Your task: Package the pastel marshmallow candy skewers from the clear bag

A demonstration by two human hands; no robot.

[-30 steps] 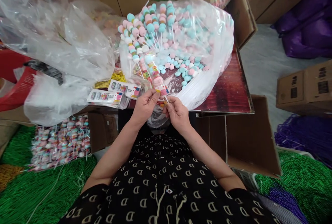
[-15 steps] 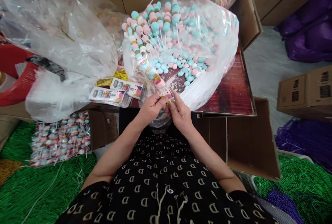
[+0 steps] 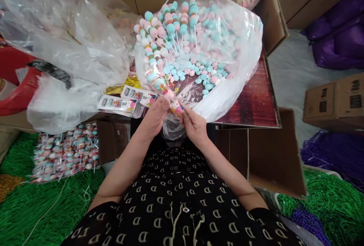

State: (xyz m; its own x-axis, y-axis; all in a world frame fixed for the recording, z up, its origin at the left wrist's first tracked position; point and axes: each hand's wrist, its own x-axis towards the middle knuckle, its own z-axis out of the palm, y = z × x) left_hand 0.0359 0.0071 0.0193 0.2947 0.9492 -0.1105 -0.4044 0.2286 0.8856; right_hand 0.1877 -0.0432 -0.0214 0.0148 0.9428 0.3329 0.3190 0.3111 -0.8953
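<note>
A candy skewer in a clear printed wrapper [image 3: 157, 82] slants toward me, with pink and blue pieces showing through. My left hand [image 3: 156, 119] is closed around its lower part, thumb on top. In a pinch, my right hand [image 3: 195, 125] has the wrapper's printed bottom end [image 3: 176, 107]. Beyond both hands, a large clear plastic bag [image 3: 247, 44] lies open, with unwrapped candy skewers [image 3: 170, 29] on white sticks and loose blue, pink and white candies [image 3: 209, 79] in it. Left of my left hand are two stacks of printed flat wrappers [image 3: 116, 103] and gold twist ties [image 3: 131, 82].
Crumpled clear plastic [image 3: 85, 41] covers the table's left side beside a red basket [image 3: 22, 90]. Below left, a carton is filled with wrapped skewers [image 3: 66, 151]. An open cardboard box [image 3: 275, 155] stands below right. Green bead strands [image 3: 51, 215] lie around.
My left hand has slid left and up along the wrapped skewer, away from my right hand. The wrapper has shifted slightly left, and its printed end now shows between my hands.
</note>
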